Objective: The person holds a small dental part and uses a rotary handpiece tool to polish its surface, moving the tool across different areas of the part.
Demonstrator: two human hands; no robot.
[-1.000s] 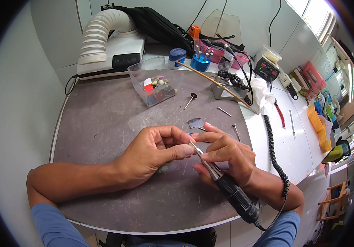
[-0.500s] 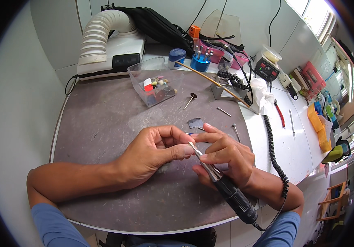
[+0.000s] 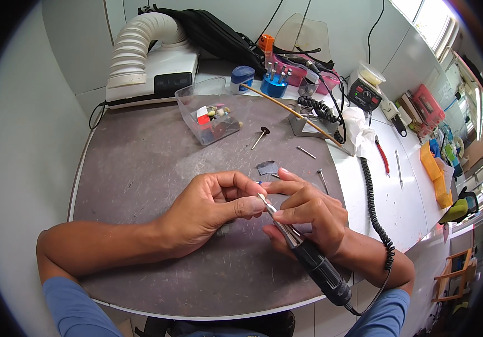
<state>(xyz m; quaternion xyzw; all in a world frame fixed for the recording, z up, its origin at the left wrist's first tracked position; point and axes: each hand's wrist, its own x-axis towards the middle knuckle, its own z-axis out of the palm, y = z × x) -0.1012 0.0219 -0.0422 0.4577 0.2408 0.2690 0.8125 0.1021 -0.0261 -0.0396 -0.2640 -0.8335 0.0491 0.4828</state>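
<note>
While the right hand (image 3: 317, 216) grasps a black and silver rotary tool (image 3: 321, 271), its slim tip points toward the far left and meets the fingertips of the left hand (image 3: 219, 205). The tool is held slantwise above the near, right part of a worn brown mat (image 3: 140, 146). The left thumb and fingers are drawn together at the tip; whether they grip a small piece cannot be told, since the fingers hide it. A coiled black cord (image 3: 369, 196) runs along the right side of the mat.

Just beyond the hands lies a grey scrap (image 3: 267, 168); farther off are a brown disc on a metal shank (image 3: 264, 130) and a short metal rod (image 3: 306, 152). To the right of the scrap lies a metal pin (image 3: 323, 181). A clear bin (image 3: 190, 115) of small mixed pieces stands at the far edge, with a blue round stand (image 3: 274, 89) behind it to the right. Red-handled pliers (image 3: 383, 157) lie on the white tabletop (image 3: 415, 208) at right.
</note>
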